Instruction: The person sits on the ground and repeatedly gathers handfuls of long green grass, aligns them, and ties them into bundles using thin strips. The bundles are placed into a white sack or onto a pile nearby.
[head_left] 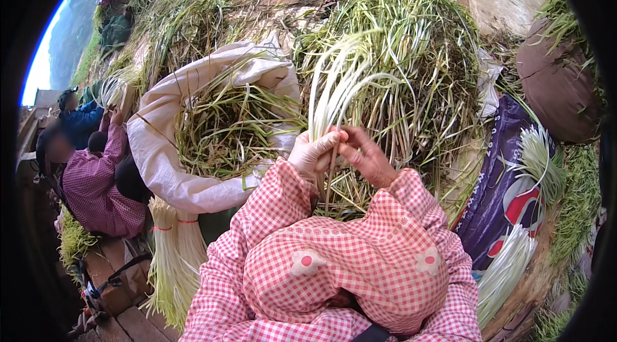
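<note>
Checked pink sleeves (347, 265) fill the six o'clock part of my view, both forearms rising toward the centre. My left hand (313, 152) has its fingers closed around a thin bunch of pale green stalks (334, 78), which fan upward toward twelve o'clock. My right hand (367, 157) sits just beside it at three o'clock, fingers curled in against the same stems — pinching or stripping, I cannot tell which.

Behind the bunch lies a large heap of green stalks (411, 66); at ten o'clock an open white sack (160, 149) holds trimmings. Tied white bundles (173, 245) stand at seven o'clock, and more cleaned stalks (514, 258) lie on a dark printed bag (498, 194) at four o'clock. Another person in a checked shirt (96, 188) works at nine o'clock.

My worry: the stems are long and limp, so a loose grip could let some slide back into the heap and mix with unsorted ones. Pulling too hard with the right fingers might snap a stalk.
</note>
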Available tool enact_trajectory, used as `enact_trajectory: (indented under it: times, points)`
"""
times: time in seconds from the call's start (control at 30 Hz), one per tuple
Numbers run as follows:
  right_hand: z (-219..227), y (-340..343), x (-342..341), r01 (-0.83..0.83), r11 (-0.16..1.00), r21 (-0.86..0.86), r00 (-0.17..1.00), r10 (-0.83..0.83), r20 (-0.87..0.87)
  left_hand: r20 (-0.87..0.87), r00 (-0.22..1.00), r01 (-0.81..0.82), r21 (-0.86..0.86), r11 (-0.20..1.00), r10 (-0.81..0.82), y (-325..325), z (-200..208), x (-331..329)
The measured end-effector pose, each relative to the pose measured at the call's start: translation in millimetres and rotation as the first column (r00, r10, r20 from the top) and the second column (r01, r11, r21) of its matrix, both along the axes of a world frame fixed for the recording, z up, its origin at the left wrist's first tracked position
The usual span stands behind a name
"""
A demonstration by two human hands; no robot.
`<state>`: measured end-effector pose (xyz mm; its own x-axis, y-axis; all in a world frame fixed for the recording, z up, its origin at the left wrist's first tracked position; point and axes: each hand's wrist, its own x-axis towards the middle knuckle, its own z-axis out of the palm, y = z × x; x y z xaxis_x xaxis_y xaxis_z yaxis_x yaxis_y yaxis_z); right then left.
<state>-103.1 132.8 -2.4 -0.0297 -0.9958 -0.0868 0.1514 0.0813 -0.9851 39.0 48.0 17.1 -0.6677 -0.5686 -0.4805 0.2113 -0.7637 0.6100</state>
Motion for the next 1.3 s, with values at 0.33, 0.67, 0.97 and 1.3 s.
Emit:
enact_trajectory:
  times: [0.33,0.67,0.97,1.3]
  points:
    - [-27.9,40.9,7.2,-0.104,0.986,-0.13,0.929,0.05,-0.366,0.107,0.946,-0.301,-0.073,0.951,0.307,-14.0,-2.0,11.0]
    - [-52.8,125.9,-58.8,-0.117,0.877,0.467,0.381,0.474,-0.794,0.048,0.834,-0.543,-0.105,0.833,0.549,-38.0,-4.3,31.7]
    - [11.4,35.8,15.9,-0.043,0.993,0.107,0.919,0.081,-0.387,0.017,0.859,-0.507,-0.105,0.855,0.511,-23.9,-3.7,16.1]
    - [-55.3,12.9,-64.4,0.492,0.851,0.185,0.776,-0.332,-0.537,-0.307,0.727,-0.677,-0.471,0.566,0.614,-34.3,49.5,19.2]
